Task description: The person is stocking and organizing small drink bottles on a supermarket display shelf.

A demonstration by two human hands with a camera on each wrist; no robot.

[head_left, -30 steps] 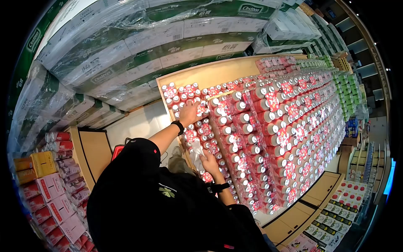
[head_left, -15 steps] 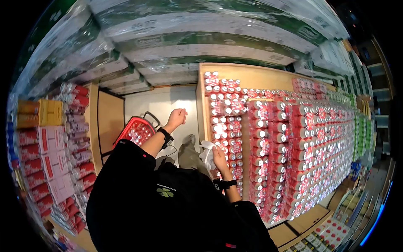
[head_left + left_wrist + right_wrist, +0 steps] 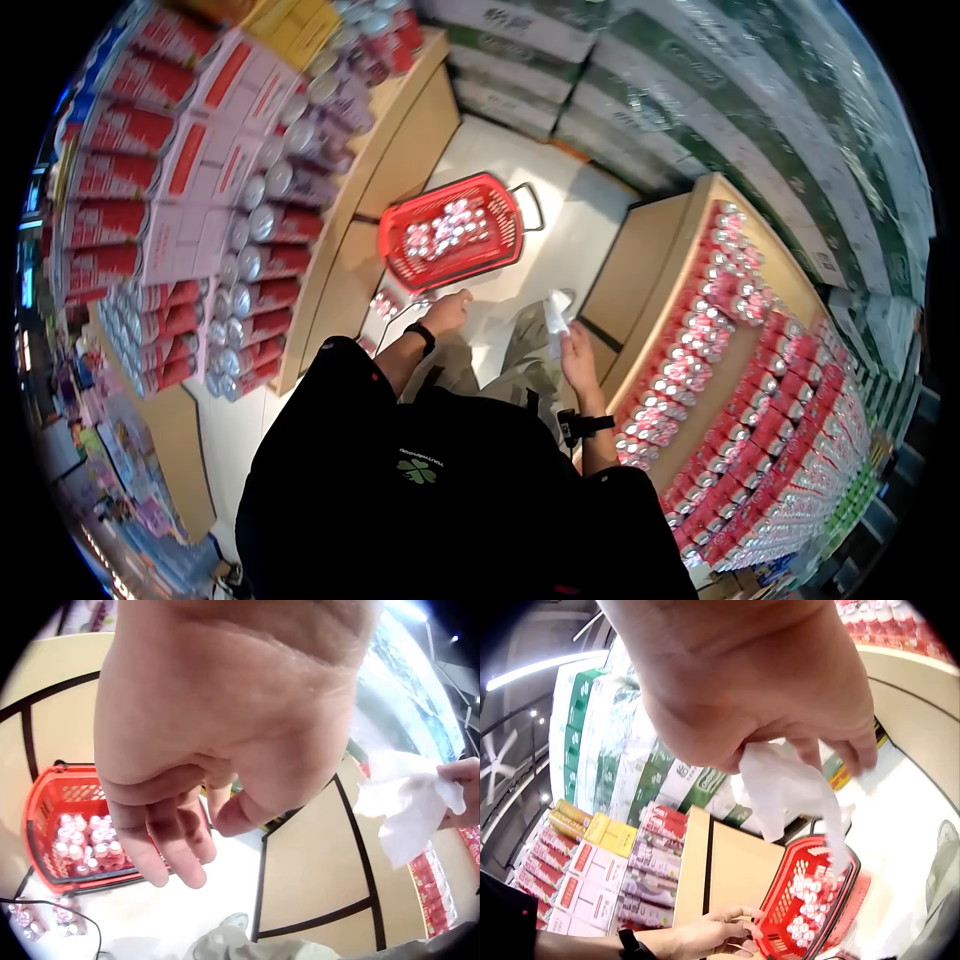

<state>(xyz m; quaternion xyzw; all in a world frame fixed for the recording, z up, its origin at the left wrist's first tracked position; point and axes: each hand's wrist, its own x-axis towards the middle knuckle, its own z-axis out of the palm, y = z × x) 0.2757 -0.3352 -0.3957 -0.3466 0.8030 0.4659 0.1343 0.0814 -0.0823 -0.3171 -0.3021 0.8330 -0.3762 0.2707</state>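
My left hand (image 3: 446,314) hangs over the floor just below the red basket (image 3: 400,262), its fingers loosely bent and holding nothing. In the left wrist view the fingers droop beside the basket (image 3: 45,825). Red-and-white cans (image 3: 447,229) lie inside the basket. The right hand (image 3: 578,362) pinches a crumpled white tissue or cloth (image 3: 555,322), which dangles from the fingers. The same white piece (image 3: 769,787) shows beneath the palm in the right wrist view.
A wooden display (image 3: 640,275) with rows of red cans stands on the right. On the left are stacked drink packs (image 3: 185,205) and a wooden cabinet (image 3: 400,150). Wrapped green-and-white cartons (image 3: 690,90) rise behind. Small can packs (image 3: 66,919) sit on the floor near the basket.
The left hand has left the cans on the display and moved over the floor near the basket. The view has turned toward the basket. The right hand still holds the white piece.
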